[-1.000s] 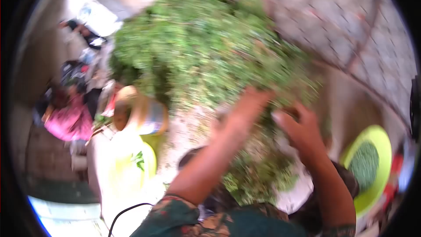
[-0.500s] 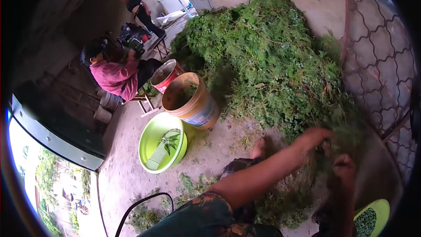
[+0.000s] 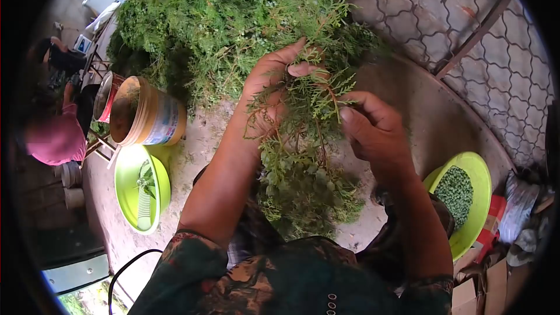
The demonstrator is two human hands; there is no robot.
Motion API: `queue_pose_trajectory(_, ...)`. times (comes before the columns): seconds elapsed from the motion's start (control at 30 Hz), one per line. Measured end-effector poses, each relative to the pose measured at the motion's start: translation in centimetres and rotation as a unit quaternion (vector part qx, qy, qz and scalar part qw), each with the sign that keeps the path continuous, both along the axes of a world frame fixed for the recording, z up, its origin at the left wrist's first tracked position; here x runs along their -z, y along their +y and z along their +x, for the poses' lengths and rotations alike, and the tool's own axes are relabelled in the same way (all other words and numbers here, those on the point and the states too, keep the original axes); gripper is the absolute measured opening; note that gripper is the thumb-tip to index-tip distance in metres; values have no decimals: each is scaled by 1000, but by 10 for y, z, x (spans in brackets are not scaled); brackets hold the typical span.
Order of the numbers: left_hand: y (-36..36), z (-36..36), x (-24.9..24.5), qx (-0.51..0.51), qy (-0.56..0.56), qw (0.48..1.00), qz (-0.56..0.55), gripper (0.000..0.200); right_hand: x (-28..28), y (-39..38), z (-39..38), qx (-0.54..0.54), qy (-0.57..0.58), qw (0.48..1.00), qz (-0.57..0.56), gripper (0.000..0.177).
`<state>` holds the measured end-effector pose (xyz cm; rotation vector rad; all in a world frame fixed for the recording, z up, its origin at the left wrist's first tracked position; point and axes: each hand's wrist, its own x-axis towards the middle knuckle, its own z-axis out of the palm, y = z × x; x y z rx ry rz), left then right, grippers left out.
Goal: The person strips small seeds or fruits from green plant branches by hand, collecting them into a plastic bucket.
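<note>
My left hand point(image 3: 274, 79) is closed around a leafy conifer branch point(image 3: 318, 84), its flat green sprays fanning out above and below my fingers. My right hand point(image 3: 376, 125) is at the right edge of these sprays, thumb and forefinger pinched together. Whatever lies between those fingertips is too small to make out. More green cuttings point(image 3: 309, 198) lie on the floor below my hands. To the right of my right forearm stands a lime-green basin point(image 3: 482, 181) holding many small round green cones point(image 3: 455, 195).
A large heap of conifer branches point(image 3: 192, 29) fills the far side. At left stand a tan bucket point(image 3: 149, 111), a red bucket point(image 3: 105, 96) and a green basin point(image 3: 161, 186) with a ridged board. A person in pink point(image 3: 58, 140) sits beyond. Wire mesh point(image 3: 420, 17) borders the right.
My view has swung right and down, bringing the right basin fully into view. Both hands, blurred at the heap's edge before, are now in front of me with the branch in the left.
</note>
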<state>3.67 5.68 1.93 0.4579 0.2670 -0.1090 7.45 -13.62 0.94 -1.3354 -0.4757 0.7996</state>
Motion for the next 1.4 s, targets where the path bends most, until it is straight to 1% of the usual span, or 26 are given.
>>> queue_pose_trajectory(0.1, -13, -1, -6, -41, 35, 998, 41, 20, -5, 4, -5, -34, 51, 998, -16, 23)
queue_pose_trajectory(0.13, -5, 0, 8, 13, -19, 1000, -12, 27, 1, 6, -5, -54, 77, 996, -7, 23)
queue_pose_trajectory(0.17, -2, 2, 21, 16, -18, 1000, -13, 27, 1, 7, -5, -51, 78, 996, -8, 23)
queue_pose_trajectory(0.23, -8, 6, 17, 62, -57, 995, -50, 25, 0, 10, -8, -66, 8, 997, -32, 23)
queue_pose_trajectory(0.27, -11, 6, 12, -64, 61, 975, 202, 19, 0, 10, -9, -62, 9, 997, -33, 23)
queue_pose_trajectory(0.3, -9, 6, 14, -60, 61, 976, 202, 19, 1, 10, -10, -64, 12, 997, -30, 22)
queue_pose_trajectory(0.33, -3, 5, 18, -29, -20, 996, -82, 16, 1, 10, -10, -66, 15, 997, -26, 22)
queue_pose_trajectory(0.37, 7, 4, 20, 3, -98, 929, -357, 14, -1, 8, -10, -64, 15, 998, -24, 22)
queue_pose_trajectory(0.43, 19, 4, 17, 23, -97, 924, -370, 9, -6, 0, -9, -115, 155, 980, 43, 16)
queue_pose_trajectory(0.5, 19, 3, 16, 33, -165, 896, -410, 14, -8, -3, -7, -100, 198, 972, 74, 16)
queue_pose_trajectory(0.57, 16, 4, 18, 36, -160, 900, -404, 17, -6, -4, -7, -80, 243, 961, 105, 17)
queue_pose_trajectory(0.63, 7, 4, 15, 34, -157, 904, -396, 24, -2, 3, -10, -38, 188, 979, 67, 18)
queue_pose_trajectory(0.67, -3, 0, 14, -4, -157, 906, -393, 14, -3, 5, -12, -33, 190, 979, 68, 18)
queue_pose_trajectory(0.7, -6, 0, 9, 0, -153, 906, -394, 14, -5, 6, -14, -37, 178, 981, 72, 19)
queue_pose_trajectory(0.77, -9, 1, 6, 6, -81, 929, -362, 6, -4, 11, -16, -39, 169, 982, 76, 20)
queue_pose_trajectory(0.83, -11, 2, 9, 31, -85, 930, -357, 14, 1, 16, -17, 35, -18, 998, 41, 23)
queue_pose_trajectory(0.93, -15, 1, 9, 3, -92, 942, -323, 13, 7, 20, -18, 62, -87, 993, 49, 26)
queue_pose_trajectory(1.03, -19, 2, 5, 0, -55, 962, -267, 16, 6, 19, -18, 56, -33, 997, 36, 24)
queue_pose_trajectory(1.1, -25, 1, 2, -51, 0, 998, -21, 21, 11, 18, -14, 56, -62, 996, 30, 20)
queue_pose_trajectory(1.17, -21, 2, 5, -43, -1, 999, -20, 26, 18, 16, -9, 55, -93, 994, 24, 17)
queue_pose_trajectory(1.2, -13, 4, 4, -11, -14, 997, 78, 28, 22, 16, -8, 76, -123, 989, 24, 17)
queue_pose_trajectory(1.23, -8, 6, 2, 20, -26, 984, 176, 31, 23, 16, -6, 97, -154, 983, 24, 16)
queue_pose_trajectory(1.27, -6, 3, -1, -1, 1, 965, 261, 30, 21, 13, -5, 98, -156, 983, 25, 16)
queue_pose_trajectory(1.3, -15, 2, -9, 0, -1, 965, 261, 30, 13, 10, -6, 109, -134, 985, 4, 14)
queue_pose_trajectory(1.37, -38, 2, -20, -176, 98, 883, 423, 25, 9, 4, -4, 122, -113, 986, -17, 19)
queue_pose_trajectory(1.4, -39, 0, -22, -158, 32, 878, 450, 25, 11, 3, -2, 125, -123, 984, -6, 18)
